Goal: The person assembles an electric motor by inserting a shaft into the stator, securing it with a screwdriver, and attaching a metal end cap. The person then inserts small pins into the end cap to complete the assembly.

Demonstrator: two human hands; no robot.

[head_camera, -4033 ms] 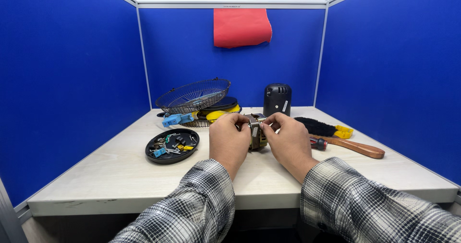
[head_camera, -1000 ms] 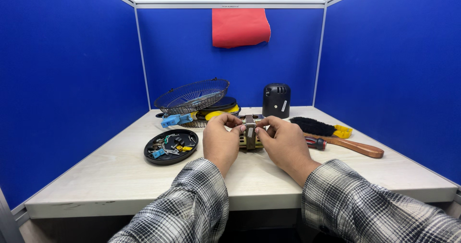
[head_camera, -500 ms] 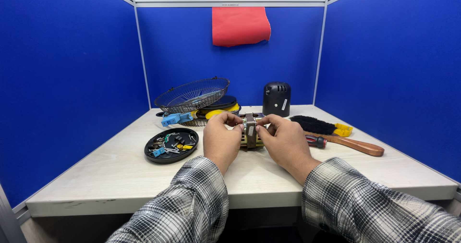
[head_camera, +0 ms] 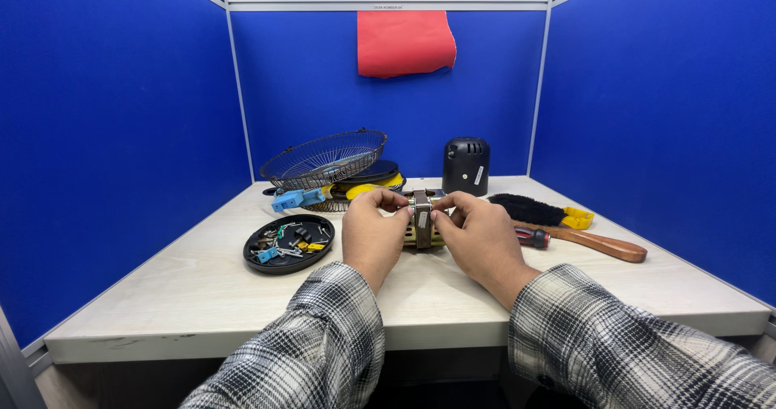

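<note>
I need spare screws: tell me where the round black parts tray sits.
In the head view, the black parts tray lies on the table left of centre, just left of the left hand, in front of the wire fan guard.

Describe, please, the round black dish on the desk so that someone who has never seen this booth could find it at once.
Start at the pale desk inside the blue partitions and look just left of the left hand. The round black dish lies flat there, in front of the wire fan guard. Unlike its neighbours, it is shallow and holds a scatter of small parts, some blue and yellow.
</note>
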